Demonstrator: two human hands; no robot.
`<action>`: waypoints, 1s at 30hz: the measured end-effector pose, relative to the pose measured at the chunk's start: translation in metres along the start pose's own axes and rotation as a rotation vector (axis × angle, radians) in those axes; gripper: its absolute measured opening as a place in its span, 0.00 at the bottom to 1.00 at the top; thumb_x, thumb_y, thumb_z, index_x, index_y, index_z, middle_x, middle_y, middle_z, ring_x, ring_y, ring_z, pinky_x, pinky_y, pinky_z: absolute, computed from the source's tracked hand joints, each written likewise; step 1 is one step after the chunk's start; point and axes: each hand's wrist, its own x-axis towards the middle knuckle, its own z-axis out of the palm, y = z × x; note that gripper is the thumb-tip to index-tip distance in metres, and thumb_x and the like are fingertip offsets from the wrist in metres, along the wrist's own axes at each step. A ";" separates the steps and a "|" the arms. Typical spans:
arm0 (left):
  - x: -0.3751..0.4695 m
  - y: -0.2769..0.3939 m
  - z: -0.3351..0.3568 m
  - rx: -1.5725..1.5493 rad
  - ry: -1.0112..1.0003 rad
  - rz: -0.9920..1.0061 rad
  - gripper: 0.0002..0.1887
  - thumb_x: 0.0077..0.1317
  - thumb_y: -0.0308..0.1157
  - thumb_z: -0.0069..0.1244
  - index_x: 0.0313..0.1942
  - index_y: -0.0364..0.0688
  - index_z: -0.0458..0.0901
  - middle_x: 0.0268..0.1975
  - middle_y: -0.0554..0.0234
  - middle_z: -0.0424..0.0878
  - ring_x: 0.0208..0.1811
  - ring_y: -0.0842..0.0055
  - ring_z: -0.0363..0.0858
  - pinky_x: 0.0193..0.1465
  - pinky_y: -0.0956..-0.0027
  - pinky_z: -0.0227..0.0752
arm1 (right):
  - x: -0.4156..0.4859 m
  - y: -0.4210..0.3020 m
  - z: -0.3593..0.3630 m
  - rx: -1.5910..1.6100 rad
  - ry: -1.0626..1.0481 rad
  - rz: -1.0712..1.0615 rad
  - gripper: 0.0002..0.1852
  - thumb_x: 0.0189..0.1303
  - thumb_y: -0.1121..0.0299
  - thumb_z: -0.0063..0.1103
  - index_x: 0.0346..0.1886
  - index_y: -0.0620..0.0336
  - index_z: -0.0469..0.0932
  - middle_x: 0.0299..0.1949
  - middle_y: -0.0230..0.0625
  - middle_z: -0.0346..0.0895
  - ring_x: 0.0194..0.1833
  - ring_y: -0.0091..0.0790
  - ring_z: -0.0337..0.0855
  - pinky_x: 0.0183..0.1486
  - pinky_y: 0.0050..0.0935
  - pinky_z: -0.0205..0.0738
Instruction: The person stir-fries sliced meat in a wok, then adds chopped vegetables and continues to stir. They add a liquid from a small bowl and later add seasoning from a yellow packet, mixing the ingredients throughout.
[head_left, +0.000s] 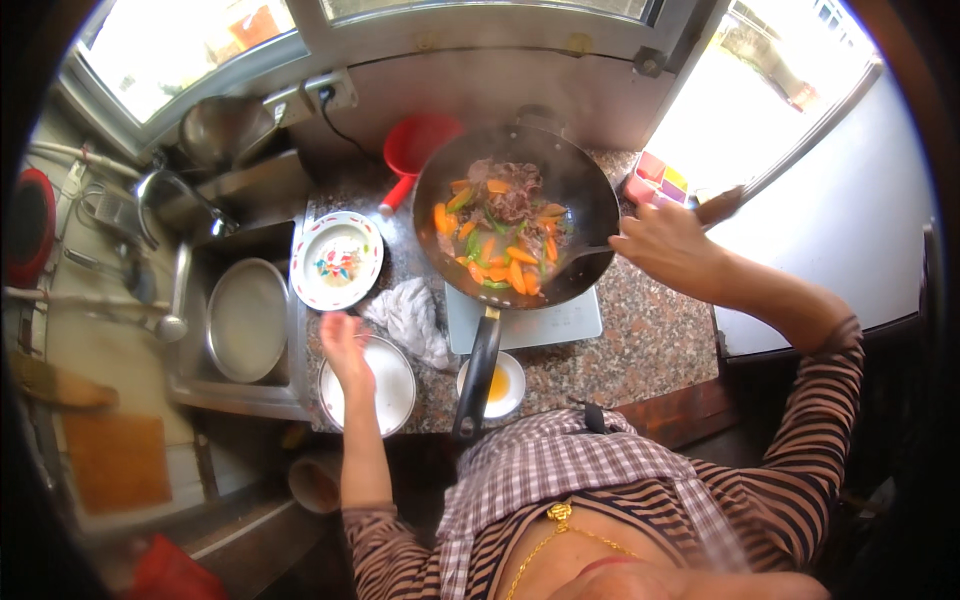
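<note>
My right hand (664, 244) grips the handle of a spatula (585, 253), whose blade rests among the food at the lower right of a dark wok (592, 187). Sliced meat (510, 187), orange carrot slices (517, 274) and green pepper pieces (474, 246) lie in the wok, which stands over a pale flat cooktop (555, 322), its black handle (480, 382) towards me. My left hand (346, 349) is over the edge of a white plate (390, 382); whether it touches the plate, I cannot tell. Just beyond that hand is a patterned plate (300, 262).
A crumpled cloth (409, 319) lies between the plates and cooktop. A small bowl of yellow liquid (517, 382) sits beside the wok handle. Behind are a red ladle-like scoop (420, 142) and a sectioned container (651, 180). At left, the metal sink (296, 375) holds a round pan (247, 322).
</note>
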 end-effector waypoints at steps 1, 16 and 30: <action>-0.027 0.013 0.006 -0.056 -0.195 -0.109 0.19 0.72 0.31 0.50 0.61 0.42 0.69 0.54 0.61 0.75 0.48 0.75 0.79 0.46 0.66 0.79 | 0.019 -0.003 0.004 -0.040 0.051 0.011 0.05 0.59 0.68 0.62 0.39 0.50 0.82 0.34 0.28 0.78 0.37 0.32 0.85 0.31 0.31 0.75; -0.160 0.070 0.072 -0.053 -0.740 -0.869 0.28 0.74 0.28 0.44 0.71 0.46 0.56 0.50 0.60 0.74 0.24 0.84 0.69 0.19 0.80 0.65 | 0.165 0.145 0.071 0.917 -0.576 0.204 0.10 0.63 0.68 0.55 0.43 0.53 0.85 0.24 0.34 0.77 0.21 0.29 0.78 0.22 0.32 0.74; -0.163 0.065 0.070 -0.070 -0.730 -0.827 0.25 0.74 0.30 0.47 0.67 0.42 0.59 0.51 0.59 0.74 0.25 0.85 0.69 0.19 0.80 0.66 | 0.133 0.047 0.061 0.521 0.114 -0.010 0.24 0.61 0.74 0.51 0.59 0.38 0.81 0.42 0.43 0.85 0.46 0.47 0.85 0.49 0.43 0.78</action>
